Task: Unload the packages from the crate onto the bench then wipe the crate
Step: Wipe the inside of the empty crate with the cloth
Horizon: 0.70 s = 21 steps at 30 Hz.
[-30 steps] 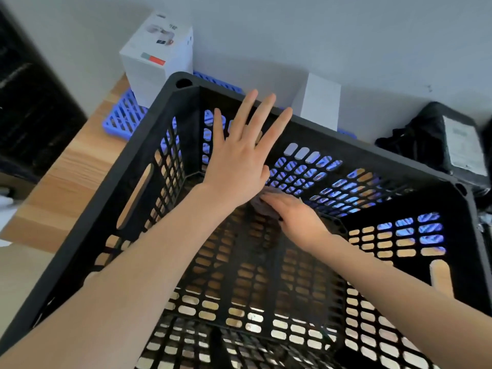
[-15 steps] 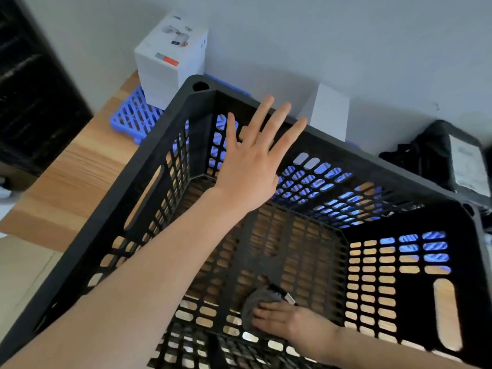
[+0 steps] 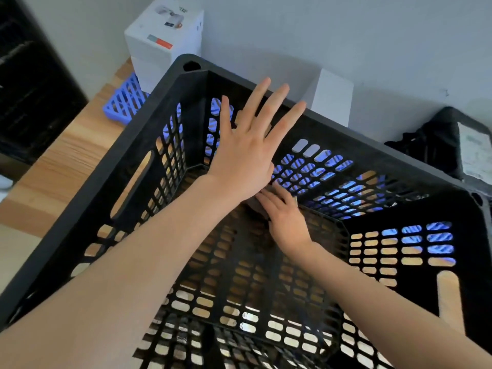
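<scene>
Slid right hand (image 3: 287, 222) back from near edge to far floor of crate (image 3: 372, 134), fingers seemingly flat on cloth (image 3: 254, 205), just beneath left hand (image 3: 245, 155), splayed straight against the wall. Had box (image 3: 162, 41) out on bench (image 3: 61, 161) beyond. Risked snagging cloth in slots if pressed hard.

Our black lattice crate (image 3: 372, 147) on the wooden desk (image 3: 66, 161), grey cloth (image 3: 251, 205) on its floor, white packages (image 3: 162, 38) behind.
</scene>
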Available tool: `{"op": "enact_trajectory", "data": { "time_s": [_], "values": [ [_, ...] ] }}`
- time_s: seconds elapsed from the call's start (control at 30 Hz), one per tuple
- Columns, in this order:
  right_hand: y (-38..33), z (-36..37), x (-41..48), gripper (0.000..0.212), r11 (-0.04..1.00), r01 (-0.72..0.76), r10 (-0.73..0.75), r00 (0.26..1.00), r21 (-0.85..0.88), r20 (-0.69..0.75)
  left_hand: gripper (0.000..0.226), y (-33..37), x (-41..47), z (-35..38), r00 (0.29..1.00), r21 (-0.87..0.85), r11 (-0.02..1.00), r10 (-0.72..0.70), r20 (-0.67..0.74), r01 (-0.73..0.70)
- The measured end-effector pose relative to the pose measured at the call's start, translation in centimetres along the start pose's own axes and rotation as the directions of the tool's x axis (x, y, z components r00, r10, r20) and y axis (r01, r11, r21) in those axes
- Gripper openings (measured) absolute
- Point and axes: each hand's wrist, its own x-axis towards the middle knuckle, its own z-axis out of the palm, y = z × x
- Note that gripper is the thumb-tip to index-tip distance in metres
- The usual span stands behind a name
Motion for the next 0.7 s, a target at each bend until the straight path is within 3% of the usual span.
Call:
{"op": "enact_trajectory", "data": {
  "time_s": [0.07, 0.17, 0.23, 0.37, 0.43, 0.5, 0.63, 0.7],
  "values": [
    [-1.1, 2.4, -2.7, 0.061, 0.998, 0.042, -0.046, 0.996, 0.044, 0.078, 0.097, 0.0, 0.0, 0.0, 1.000, -0.009, 1.000, -0.006, 0.003, 0.006],
    [-1.4, 2.9, -4.5, 0.063, 0.993, -0.008, -0.011, 0.988, 0.121, 0.154, 0.096, 0.0, 0.0, 0.0, 1.000, -0.013, 1.000, -0.009, 0.010, 0.009],
    [-1.1, 1.9, -5.4, 0.067, 0.979, 0.069, -0.114, 0.966, 0.192, 0.234, 0.095, 0.1, 0.0, 0.0, 1.000, -0.015, 1.000, -0.007, 0.018, 0.008],
    [-2.5, 1.3, -11.0, 0.061, 0.909, 0.245, -0.385, 0.803, 0.337, 0.456, 0.095, 0.0, 0.0, 0.1, 1.000, -0.013, 1.000, -0.008, 0.023, 0.008],
    [-3.5, 0.9, -13.3, 0.050, 0.871, 0.259, -0.468, 0.695, 0.417, 0.546, 0.095, 0.0, 0.0, 0.0, 1.000, -0.015, 1.000, -0.005, 0.027, 0.005],
    [-4.0, 0.1, -13.9, 0.049, 0.851, 0.221, -0.495, 0.638, 0.476, 0.590, 0.095, 0.0, 0.0, 0.0, 1.000, -0.015, 1.000, -0.002, 0.026, 0.003],
    [-4.1, -2.2, -12.0, 0.062, 0.875, 0.095, -0.423, 0.625, 0.474, 0.656, 0.096, -0.1, -0.1, 0.0, 1.000, 0.001, 1.000, 0.000, 0.024, 0.000],
    [-3.3, -3.2, -10.5, 0.065, 0.889, 0.049, -0.336, 0.745, 0.455, 0.576, 0.096, -0.1, 0.0, 0.0, 1.000, 0.010, 1.000, 0.007, 0.026, -0.007]
  ]
}}
